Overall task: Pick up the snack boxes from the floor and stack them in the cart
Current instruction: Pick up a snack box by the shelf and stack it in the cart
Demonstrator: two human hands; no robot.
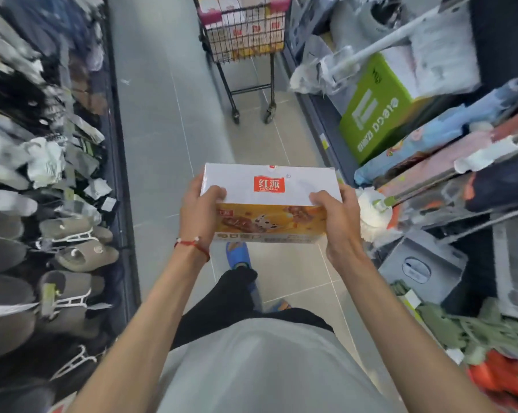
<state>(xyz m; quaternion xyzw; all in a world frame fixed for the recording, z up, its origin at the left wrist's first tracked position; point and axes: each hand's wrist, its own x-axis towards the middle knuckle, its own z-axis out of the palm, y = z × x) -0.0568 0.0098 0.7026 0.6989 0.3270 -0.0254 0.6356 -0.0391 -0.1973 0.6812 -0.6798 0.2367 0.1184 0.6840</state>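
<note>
White-lidded snack box, red logo on top, orange printed front: it is being carried level in the air above the grey tiled floor, mid-aisle, by both hands.

Left hand: it is gripping the box's left end, with the thumb lying on the lid and the fingers wrapping out of sight underneath. A red string bracelet is circling the wrist.

Right hand: it is gripping the right end in the same way, thumb on the lid.

Wire shopping cart: it is standing farther up the aisle, well apart from the held box, and is holding stacked boxes of similar print.

Grey slippers are hanging on the left rack. A green carton is sitting on the right shelving. A blue sandal on the person's foot is showing just below the box.
</note>
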